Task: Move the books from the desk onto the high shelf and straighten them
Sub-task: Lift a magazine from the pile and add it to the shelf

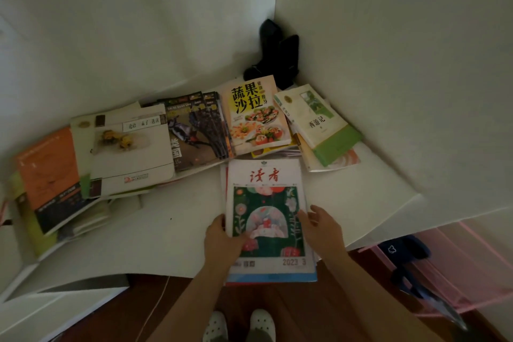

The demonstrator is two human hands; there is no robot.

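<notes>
A person stands at a white desk (172,244); the left hand (222,241) and right hand (322,226) grip opposite long edges of a small magazine stack (266,203) at the near desk edge, topped by a flowered cover; its long axis runs away from the person; roughly ten more books (194,130) lie scattered beyond; the high shelf is not visible.
</notes>
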